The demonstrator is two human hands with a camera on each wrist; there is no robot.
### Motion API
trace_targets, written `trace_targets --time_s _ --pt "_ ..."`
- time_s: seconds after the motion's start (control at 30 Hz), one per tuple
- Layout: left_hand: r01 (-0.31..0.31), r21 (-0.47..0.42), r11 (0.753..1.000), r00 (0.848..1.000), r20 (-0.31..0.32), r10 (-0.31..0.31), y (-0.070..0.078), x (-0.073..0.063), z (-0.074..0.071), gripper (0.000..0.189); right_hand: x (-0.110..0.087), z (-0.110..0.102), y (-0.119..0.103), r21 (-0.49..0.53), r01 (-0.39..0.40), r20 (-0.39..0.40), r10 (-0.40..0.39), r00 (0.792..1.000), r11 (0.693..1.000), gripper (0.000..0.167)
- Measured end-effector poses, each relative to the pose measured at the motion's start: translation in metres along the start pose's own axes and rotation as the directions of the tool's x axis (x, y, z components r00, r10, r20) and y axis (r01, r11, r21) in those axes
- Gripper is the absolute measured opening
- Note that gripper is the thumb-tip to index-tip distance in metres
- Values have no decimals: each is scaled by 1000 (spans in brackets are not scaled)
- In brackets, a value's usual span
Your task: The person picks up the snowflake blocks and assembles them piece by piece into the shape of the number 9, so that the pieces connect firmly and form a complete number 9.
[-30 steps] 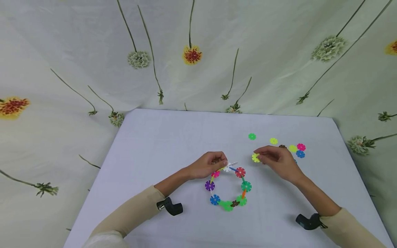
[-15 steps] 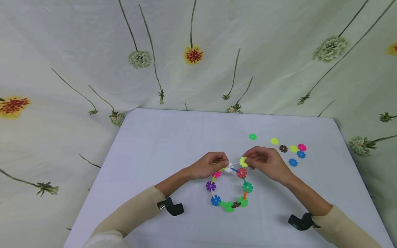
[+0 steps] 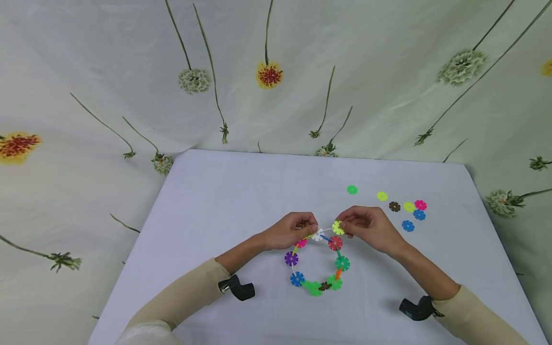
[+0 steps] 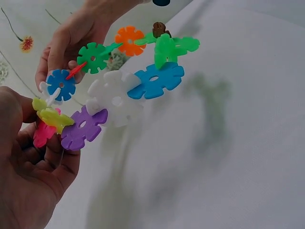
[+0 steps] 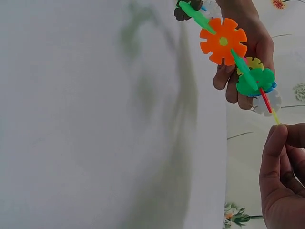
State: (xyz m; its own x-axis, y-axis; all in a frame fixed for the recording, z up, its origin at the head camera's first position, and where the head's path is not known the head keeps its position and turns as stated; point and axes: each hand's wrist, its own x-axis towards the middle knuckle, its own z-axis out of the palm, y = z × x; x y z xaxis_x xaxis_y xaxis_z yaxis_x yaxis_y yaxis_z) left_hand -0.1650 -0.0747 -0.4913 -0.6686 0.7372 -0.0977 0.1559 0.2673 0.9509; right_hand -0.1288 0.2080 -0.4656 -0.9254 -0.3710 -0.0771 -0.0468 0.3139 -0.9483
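Observation:
A ring of interlocking notched plastic discs, with a purple disc (image 3: 291, 258) and a teal disc (image 3: 342, 263) among them, hangs over the table, its blurred shadow below. My left hand (image 3: 290, 231) pinches the ring's upper left, near a white disc (image 3: 318, 234). My right hand (image 3: 371, 225) pinches a loose-edged yellow disc (image 3: 338, 228) between thumb and finger. A thin white piece seen edge-on meets this yellow disc. In the right wrist view, the yellow disc (image 5: 275, 117) shows edge-on beside a red one, above the right fingertips. The left wrist view shows a large blue disc (image 4: 156, 80) on the ring.
Several single discs lie at the back right of the white table (image 3: 241, 187): a green disc (image 3: 352, 189), a brown disc (image 3: 394, 206), a pink disc (image 3: 420, 205) and a blue disc (image 3: 408, 225) among them. A flower-printed cloth (image 3: 379, 110) hangs behind.
My right hand has moved left with the yellow disc, from beside the ring to its top, uncovering the brown and blue discs. My left hand has stayed nearly in place.

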Motion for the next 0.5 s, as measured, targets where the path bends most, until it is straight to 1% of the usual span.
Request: trace_targets --time_s 0.17,0.3,0.5 --pt "-13 -8 1000 1000 13 13 2 0 1 18 0 0 1 19 -5 13 4 1000 1000 18" --pt "-12 4 1000 1000 22 11 2 1 2 17 0 2 2 10 4 24 -4 1000 1000 17" --pt "1 51 999 1000 -10 -1 1 2 3 16 2 5 0 -10 15 33 -15 999 1000 15"
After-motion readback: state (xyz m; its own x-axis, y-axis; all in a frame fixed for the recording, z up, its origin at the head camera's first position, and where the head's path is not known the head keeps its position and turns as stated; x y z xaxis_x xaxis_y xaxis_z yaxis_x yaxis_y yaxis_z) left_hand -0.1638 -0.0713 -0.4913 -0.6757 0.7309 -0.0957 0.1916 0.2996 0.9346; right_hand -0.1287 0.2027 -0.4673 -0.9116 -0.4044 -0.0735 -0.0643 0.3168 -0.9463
